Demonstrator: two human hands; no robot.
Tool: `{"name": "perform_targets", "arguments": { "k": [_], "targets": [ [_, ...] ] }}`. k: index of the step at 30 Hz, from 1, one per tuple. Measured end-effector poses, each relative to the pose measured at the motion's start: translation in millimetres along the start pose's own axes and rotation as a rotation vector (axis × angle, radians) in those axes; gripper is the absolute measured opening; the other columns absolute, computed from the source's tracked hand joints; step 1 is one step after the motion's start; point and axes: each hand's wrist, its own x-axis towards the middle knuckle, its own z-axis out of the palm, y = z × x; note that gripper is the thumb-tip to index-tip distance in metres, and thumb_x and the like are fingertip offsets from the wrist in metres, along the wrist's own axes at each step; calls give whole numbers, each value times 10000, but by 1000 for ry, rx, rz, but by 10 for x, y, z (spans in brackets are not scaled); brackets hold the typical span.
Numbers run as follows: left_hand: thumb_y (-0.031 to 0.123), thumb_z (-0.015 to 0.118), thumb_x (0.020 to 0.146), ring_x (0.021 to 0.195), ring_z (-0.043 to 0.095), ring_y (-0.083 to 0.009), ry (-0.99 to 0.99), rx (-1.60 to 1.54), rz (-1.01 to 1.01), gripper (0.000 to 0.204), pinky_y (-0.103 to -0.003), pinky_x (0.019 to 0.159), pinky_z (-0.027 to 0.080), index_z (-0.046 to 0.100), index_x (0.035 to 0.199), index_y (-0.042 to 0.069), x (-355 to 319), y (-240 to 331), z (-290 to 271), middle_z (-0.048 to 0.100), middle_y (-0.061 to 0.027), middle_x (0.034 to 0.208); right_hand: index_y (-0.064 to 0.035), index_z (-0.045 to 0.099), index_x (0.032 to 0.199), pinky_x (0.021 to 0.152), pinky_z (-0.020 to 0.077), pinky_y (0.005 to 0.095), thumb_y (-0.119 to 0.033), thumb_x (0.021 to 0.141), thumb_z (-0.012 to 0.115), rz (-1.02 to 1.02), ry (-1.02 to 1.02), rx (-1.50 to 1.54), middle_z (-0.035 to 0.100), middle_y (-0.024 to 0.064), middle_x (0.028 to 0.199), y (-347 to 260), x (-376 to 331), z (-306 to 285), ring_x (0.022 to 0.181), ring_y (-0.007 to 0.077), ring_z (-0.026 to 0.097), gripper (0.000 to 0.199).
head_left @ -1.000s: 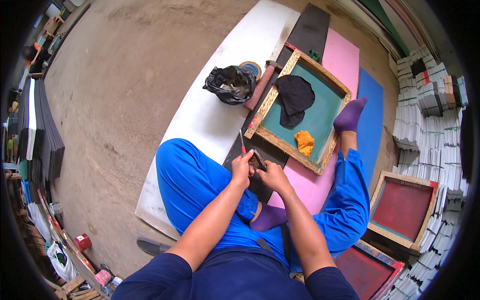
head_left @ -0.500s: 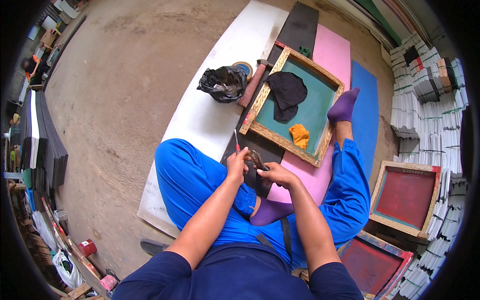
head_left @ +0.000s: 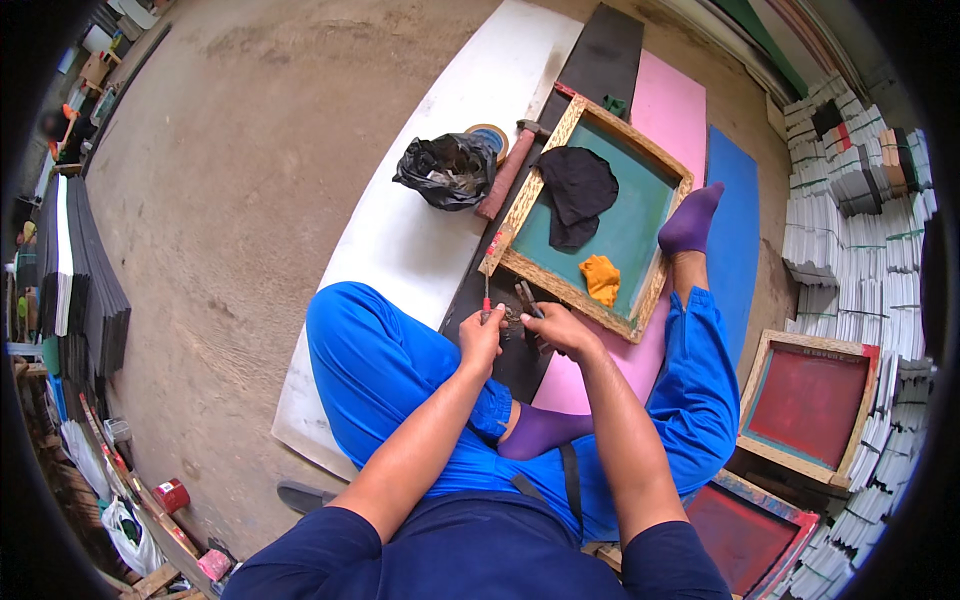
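Note:
My left hand [head_left: 481,342] is closed around a thin screwdriver [head_left: 487,305] with a red handle, its shaft pointing up toward the near left corner of a wooden screen-printing frame [head_left: 565,295]. Closed on dark pliers [head_left: 527,299], my right hand [head_left: 558,330] is just to the right, near the frame's lower bar. Small dark bits [head_left: 512,318], too small to name, lie between my hands on the black sheet [head_left: 465,300]. On the frame's green mesh rest a black cloth [head_left: 578,195] and a crumpled yellow cloth [head_left: 601,279].
Left of the frame lie a hammer [head_left: 506,178], a black plastic bag [head_left: 445,172] and a tape roll [head_left: 494,138]. White [head_left: 400,220], pink [head_left: 672,110] and blue [head_left: 733,220] sheets spread beneath. At right stand red-meshed frames [head_left: 812,402] and stacked bundles [head_left: 840,240].
My hands have moved slightly up, closer to the frame. The pliers now point upward instead of leaning across toward the left hand, and the screwdriver has shifted a little right.

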Motion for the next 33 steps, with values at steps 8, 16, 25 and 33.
{"name": "perform_targets", "arguments": {
  "k": [8, 16, 25, 33],
  "targets": [
    [322, 659, 922, 392, 439, -79, -15, 8, -36, 285, -239, 359, 319, 691, 913, 40, 18, -4, 36, 640, -32, 724, 8, 593, 1094, 541, 532, 425, -350, 957, 571, 160, 114, -212, 637, 113, 836, -347, 380, -157, 694, 237, 640, 385],
    [305, 673, 920, 407, 447, -76, -21, -81, -62, 275, -239, 366, 347, 676, 863, 37, -9, 60, 33, 614, -18, 679, 20, 578, 1101, 503, 534, 426, -331, 960, 576, 264, 66, 15, 664, 131, 805, -665, 325, -158, 685, 253, 668, 378],
    [325, 649, 927, 394, 435, -74, -7, -81, -75, 291, -235, 358, 313, 676, 923, 35, 7, 93, 71, 615, -30, 718, 82, 611, 774, 411, 484, 377, -252, 904, 575, 131, 369, -238, 618, 148, 592, -377, 487, 155, 450, 238, 612, 361],
    [313, 649, 927, 389, 430, -75, 42, -101, -63, 291, -234, 357, 318, 673, 905, 24, 68, 39, 71, 624, -35, 728, 88, 644, 813, 678, 543, 505, -287, 881, 571, 10, 650, -428, 663, 301, 764, -331, 468, 410, 742, 437, 683, 387]
  ]
}}
